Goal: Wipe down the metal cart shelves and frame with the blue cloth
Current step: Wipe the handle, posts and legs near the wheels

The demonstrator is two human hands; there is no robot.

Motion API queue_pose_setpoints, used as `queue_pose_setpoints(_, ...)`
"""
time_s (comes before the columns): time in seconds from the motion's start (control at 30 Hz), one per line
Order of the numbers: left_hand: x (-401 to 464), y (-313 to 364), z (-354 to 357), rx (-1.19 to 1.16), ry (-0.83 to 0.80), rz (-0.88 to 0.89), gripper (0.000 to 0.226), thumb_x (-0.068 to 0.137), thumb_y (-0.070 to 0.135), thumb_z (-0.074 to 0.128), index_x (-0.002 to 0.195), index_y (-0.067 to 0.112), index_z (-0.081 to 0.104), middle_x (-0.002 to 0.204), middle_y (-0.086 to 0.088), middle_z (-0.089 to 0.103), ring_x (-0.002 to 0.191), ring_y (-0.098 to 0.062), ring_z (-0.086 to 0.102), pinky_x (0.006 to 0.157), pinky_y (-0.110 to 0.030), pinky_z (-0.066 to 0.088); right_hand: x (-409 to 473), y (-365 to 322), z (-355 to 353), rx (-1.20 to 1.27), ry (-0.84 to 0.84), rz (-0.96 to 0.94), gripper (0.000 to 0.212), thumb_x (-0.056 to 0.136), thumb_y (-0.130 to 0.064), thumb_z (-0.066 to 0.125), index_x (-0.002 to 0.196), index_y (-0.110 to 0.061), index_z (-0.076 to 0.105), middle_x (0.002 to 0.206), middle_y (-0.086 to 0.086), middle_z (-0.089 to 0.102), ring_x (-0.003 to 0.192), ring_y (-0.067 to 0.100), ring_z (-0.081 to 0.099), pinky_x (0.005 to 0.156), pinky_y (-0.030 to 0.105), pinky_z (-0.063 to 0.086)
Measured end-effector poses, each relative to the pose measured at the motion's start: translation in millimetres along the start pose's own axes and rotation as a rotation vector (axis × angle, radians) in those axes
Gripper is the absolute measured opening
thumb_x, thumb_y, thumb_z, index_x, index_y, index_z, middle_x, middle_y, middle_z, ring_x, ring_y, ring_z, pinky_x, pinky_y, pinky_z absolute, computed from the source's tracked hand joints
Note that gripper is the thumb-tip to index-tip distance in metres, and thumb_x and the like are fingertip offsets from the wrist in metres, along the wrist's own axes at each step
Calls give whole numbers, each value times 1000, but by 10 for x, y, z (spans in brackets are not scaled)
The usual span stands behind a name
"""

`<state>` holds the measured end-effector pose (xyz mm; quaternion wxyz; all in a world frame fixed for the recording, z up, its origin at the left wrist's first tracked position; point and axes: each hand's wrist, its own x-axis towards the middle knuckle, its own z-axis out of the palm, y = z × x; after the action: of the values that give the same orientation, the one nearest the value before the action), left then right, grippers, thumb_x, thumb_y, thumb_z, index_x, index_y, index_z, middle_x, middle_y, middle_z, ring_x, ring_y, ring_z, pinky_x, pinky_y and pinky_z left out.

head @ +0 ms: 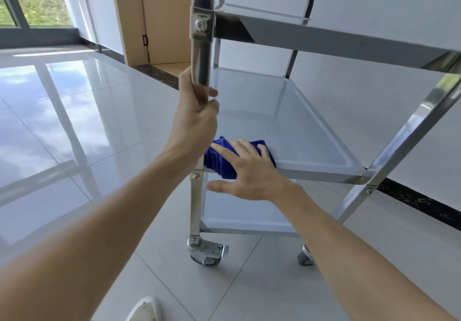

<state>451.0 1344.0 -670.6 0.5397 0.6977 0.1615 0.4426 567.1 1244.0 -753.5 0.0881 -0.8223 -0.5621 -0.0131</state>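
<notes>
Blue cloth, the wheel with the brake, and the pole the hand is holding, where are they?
blue cloth (pixel 219 162): head view, bunched left end beside the hand.
wheel with the brake (pixel 208 256): head view, its grey tyre.
pole (pixel 202 54): head view, shiny stretch above the left hand (pixel 197 118).

Metal cart (pixel 324 46), three shelves, stands on casters on grey tiled floor (pixel 74 111). Middle shelf (pixel 306 133): blue cloth (pixel 219 163) bunched at near-left corner, draped over the front rim, right hand (pixel 249 171) flat on top of it. Bottom shelf (pixel 239 216) partly hidden behind the hand. Top shelf (pixel 336 44) seen from below, surface not visible
</notes>
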Motion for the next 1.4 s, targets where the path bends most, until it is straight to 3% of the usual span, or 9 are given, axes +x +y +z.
queue_pose_setpoints(0.1,-6,-6,-9,-1,-2,3,47,96,-1,45,136,22,36,99,10,57,86,-1,55,75,-15,48,28,0,-72,130,-17,8,71,90,-61,49,153,-42,23,158,-5,31,148,20,17,119,58,5)
queue_pose_setpoints(0.2,-17,-8,1,3,0,12,48,95,-2,44,135,23,36,100,9,56,84,1,54,75,-17,50,13,-78,-2,13,97,-3,68,93,-50,56,153,-34,28,155,-3,36,145,20,27,118,55,15)
queue_pose_setpoints(0.33,-30,-18,-7,-1,6,27,46,94,-1,45,130,26,37,101,9,56,81,-5,54,70,-18,50,-69,-216,166,58,232,-23,71,90,-50,61,152,-28,34,157,3,35,144,23,31,119,53,14)
queue_pose_setpoints(0.53,-49,16,4,15,-3,31,44,95,-1,46,130,24,39,101,7,57,89,-16,56,78,-27,50,-101,-24,29,126,230,-75,59,92,-47,62,147,-36,44,152,-6,45,136,17,42,114,43,24)
queue_pose_setpoints(0.8,-53,44,-70,53,-59,61,43,95,-3,47,131,18,38,105,-3,60,95,-24,59,89,-42,55,-254,167,129,-95,368,-73,73,77,-49,76,142,-36,46,135,-6,55,122,21,53,105,42,35)
queue_pose_setpoints(1.03,-28,-9,-98,44,-18,79,41,89,-7,45,118,21,39,100,6,57,82,-8,55,74,-34,54,-83,-252,352,-164,454,-54,69,83,-37,75,145,-23,47,143,5,53,127,25,53,107,50,38)
queue_pose_setpoints(1.2,-2,1,-129,39,-58,94,43,91,-8,49,118,24,40,107,-3,60,97,-29,63,71,-18,55,-286,194,183,-223,451,-153,70,82,-39,74,145,-33,45,136,-3,56,122,20,55,101,45,41)
queue_pose_setpoints(1.3,8,7,-152,19,-106,88,46,92,-7,50,122,25,39,103,2,59,96,-28,63,73,-20,56,-603,751,88,-248,456,-123,65,85,-40,70,146,-36,46,139,-5,54,125,18,54,105,43,39)
queue_pose_setpoints(1.4,8,13,-139,7,-142,89,46,91,-9,48,122,23,37,108,-6,58,91,-29,60,75,-28,55,-924,1225,28,-257,491,-43,60,89,-43,65,145,-32,48,139,-2,55,126,22,55,105,45,38)
